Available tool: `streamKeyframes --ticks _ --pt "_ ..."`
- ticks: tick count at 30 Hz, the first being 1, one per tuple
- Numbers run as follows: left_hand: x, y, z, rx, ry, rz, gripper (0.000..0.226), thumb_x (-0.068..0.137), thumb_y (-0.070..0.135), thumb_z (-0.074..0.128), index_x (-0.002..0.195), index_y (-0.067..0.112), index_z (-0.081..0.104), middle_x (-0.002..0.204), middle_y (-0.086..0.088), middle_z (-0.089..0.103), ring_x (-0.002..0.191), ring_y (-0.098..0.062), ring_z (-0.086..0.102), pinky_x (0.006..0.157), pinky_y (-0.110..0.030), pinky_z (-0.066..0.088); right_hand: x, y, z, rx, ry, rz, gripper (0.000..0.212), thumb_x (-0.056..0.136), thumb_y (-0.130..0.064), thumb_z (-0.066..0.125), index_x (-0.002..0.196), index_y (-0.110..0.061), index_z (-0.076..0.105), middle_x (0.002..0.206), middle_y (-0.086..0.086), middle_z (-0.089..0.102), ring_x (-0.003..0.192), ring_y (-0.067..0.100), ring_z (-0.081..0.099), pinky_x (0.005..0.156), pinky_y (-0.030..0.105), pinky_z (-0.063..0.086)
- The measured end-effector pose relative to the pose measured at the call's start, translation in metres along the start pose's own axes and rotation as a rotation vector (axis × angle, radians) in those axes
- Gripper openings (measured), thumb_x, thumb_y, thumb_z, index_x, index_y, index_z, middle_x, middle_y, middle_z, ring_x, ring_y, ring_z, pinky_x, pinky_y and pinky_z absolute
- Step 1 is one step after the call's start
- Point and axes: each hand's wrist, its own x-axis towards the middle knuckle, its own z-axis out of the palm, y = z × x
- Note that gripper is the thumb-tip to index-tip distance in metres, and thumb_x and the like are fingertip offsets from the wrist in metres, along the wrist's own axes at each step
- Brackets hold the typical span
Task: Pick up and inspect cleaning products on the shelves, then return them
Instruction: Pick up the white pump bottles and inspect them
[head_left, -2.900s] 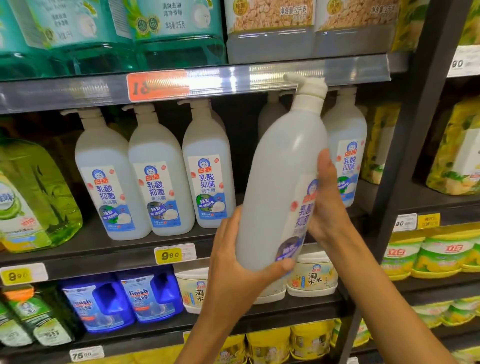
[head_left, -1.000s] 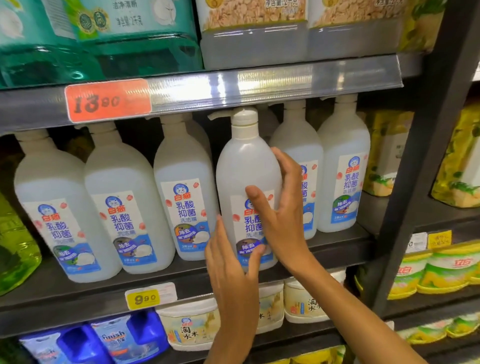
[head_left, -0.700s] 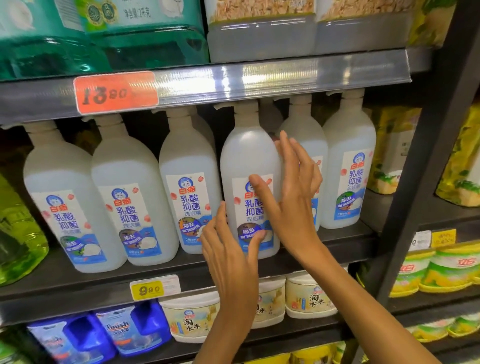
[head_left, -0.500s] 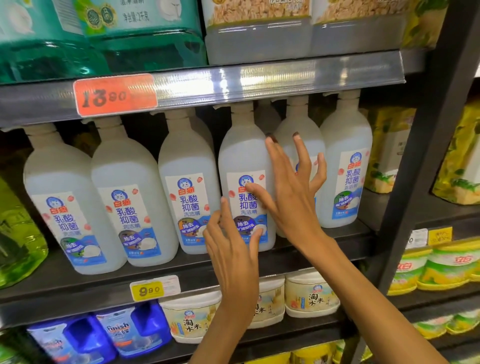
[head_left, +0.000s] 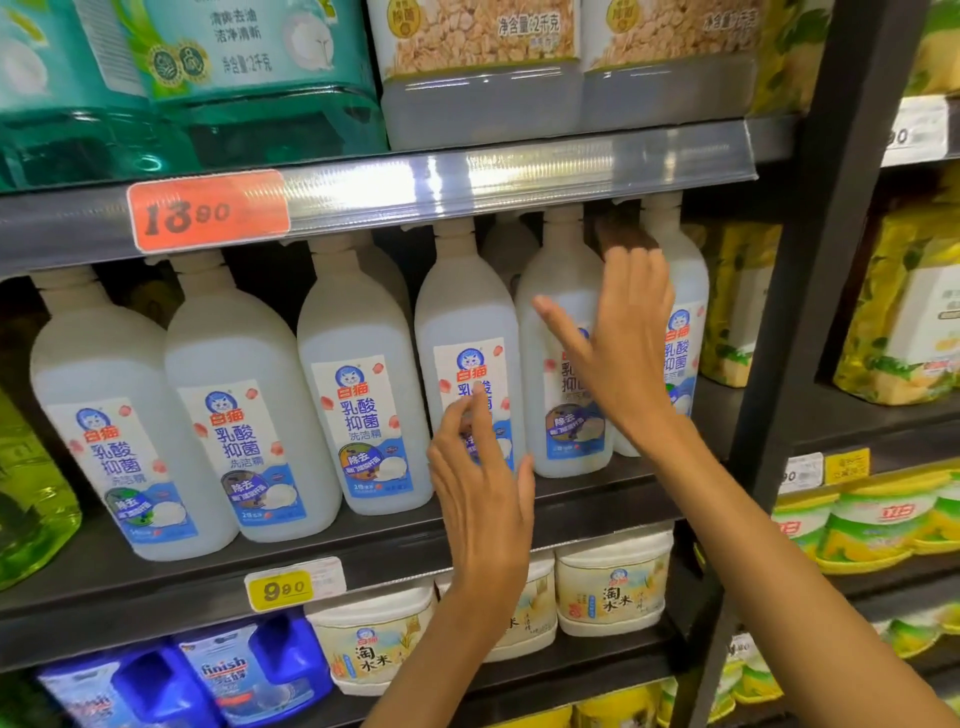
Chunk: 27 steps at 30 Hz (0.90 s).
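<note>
Head view, hands blurred, covering bottle labels, pump tops hidden

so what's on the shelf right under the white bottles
Blue finish bottles at the left and pale tubs with white lids beside them. The left hand and its forearm cover part of the middle tub, and anything further back is hidden.

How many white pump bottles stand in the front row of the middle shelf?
6. Left to right: far-left bottle, second bottle, third bottle, fourth bottle, fifth bottle and sixth bottle, both partly behind the right hand. More stand hidden behind.
</note>
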Motion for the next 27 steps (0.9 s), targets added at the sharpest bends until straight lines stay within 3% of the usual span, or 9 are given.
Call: streamKeyframes --ticks 2,5,11,15,18,21,23,25,27 --pt "0.003 0.013 0.004 -0.041 -0.027 0.062 0.085 0.069 0.012 0.082 0.138 0.004 0.033 0.132 -0.019 0.044 0.119 -0.023 0.037 0.096 -0.043 0.043 0.016 0.008 -0.002 -0.074 -0.116 0.067 0.055 0.087 -0.059 0.053 0.070 -0.008 0.043 0.072 0.010 0.040 0.075 0.025 0.036 0.082 0.048 0.035" --pt "0.008 0.031 0.011 -0.086 -0.104 0.082 0.083 0.076 0.013 0.076 0.143 0.008 0.027 0.140 -0.019 0.044 0.129 -0.028 0.042 0.105 -0.036 0.027 0.024 0.013 0.000 -0.161 -0.300 0.082 0.060 0.085 -0.065 0.050 0.058 -0.014 0.032 0.060 0.008 0.040 0.067 0.023 0.039 0.090 0.042 0.026" --pt "0.003 0.047 0.027 -0.302 -0.077 -0.034 0.085 0.086 0.023 0.067 0.138 0.033 0.000 0.148 0.011 0.003 0.137 -0.003 0.005 0.114 -0.030 0.021 0.016 0.014 -0.017 0.150 -0.213 0.117 0.060 0.073 -0.050 0.076 0.095 0.000 0.053 0.088 0.010 0.046 0.087 0.021 0.041 0.084 0.035 0.034" --pt "-0.001 0.041 0.027 -0.542 -0.081 -0.175 0.094 0.077 0.025 0.074 0.133 0.052 0.004 0.147 0.014 0.017 0.134 0.006 0.014 0.102 -0.005 0.023 0.003 0.016 -0.044 0.584 -0.335 0.092 0.069 0.062 -0.051 0.079 0.117 -0.027 0.045 0.113 -0.008 0.046 0.101 -0.008 0.046 0.084 0.010 0.040" --pt "-0.003 0.030 0.025 -0.575 -0.162 -0.177 0.092 0.073 0.028 0.077 0.134 0.049 0.012 0.147 0.012 0.023 0.133 0.003 0.021 0.098 -0.005 0.028 -0.008 0.017 -0.061 0.722 -0.403 0.082 0.065 0.061 -0.051 0.076 0.116 -0.044 0.041 0.114 -0.024 0.049 0.107 -0.006 0.050 0.087 0.017 0.047" --pt "-0.003 0.025 0.018 -0.543 -0.246 -0.149 0.088 0.073 0.030 0.077 0.132 0.051 0.014 0.143 0.014 0.027 0.124 0.013 0.024 0.087 0.009 0.027 -0.014 0.011 -0.070 0.751 -0.352 0.061 0.063 0.063 -0.047 0.075 0.115 -0.042 0.041 0.111 -0.024 0.051 0.104 -0.006 0.052 0.087 0.016 0.048" --pt "-0.003 0.027 0.010 -0.550 -0.278 -0.125 0.086 0.072 0.034 0.077 0.127 0.058 0.015 0.137 0.023 0.027 0.121 0.018 0.028 0.092 0.002 0.035 -0.015 0.008 -0.078 0.797 -0.319 0.113 0.060 0.062 -0.047 0.075 0.112 -0.039 0.043 0.108 -0.020 0.053 0.102 -0.003 0.055 0.084 0.015 0.050" --pt "-0.008 0.033 -0.002 -0.580 -0.301 -0.148 0.085 0.067 0.049 0.077 0.125 0.063 0.016 0.137 0.020 0.033 0.124 0.004 0.038 0.095 -0.017 0.046 -0.014 0.007 -0.089 0.924 -0.325 0.203 0.055 0.061 -0.044 0.075 0.109 -0.036 0.050 0.103 -0.015 0.060 0.098 0.006 0.063 0.077 0.021 0.054" --pt "-0.017 0.040 -0.014 -0.658 -0.279 -0.161 0.081 0.061 0.061 0.073 0.126 0.059 0.025 0.132 0.014 0.045 0.118 -0.006 0.051 0.086 -0.021 0.053 -0.014 0.006 -0.101 1.100 -0.327 0.290 0.050 0.060 -0.040 0.076 0.105 -0.032 0.056 0.094 -0.011 0.068 0.091 0.013 0.068 0.070 0.024 0.056"
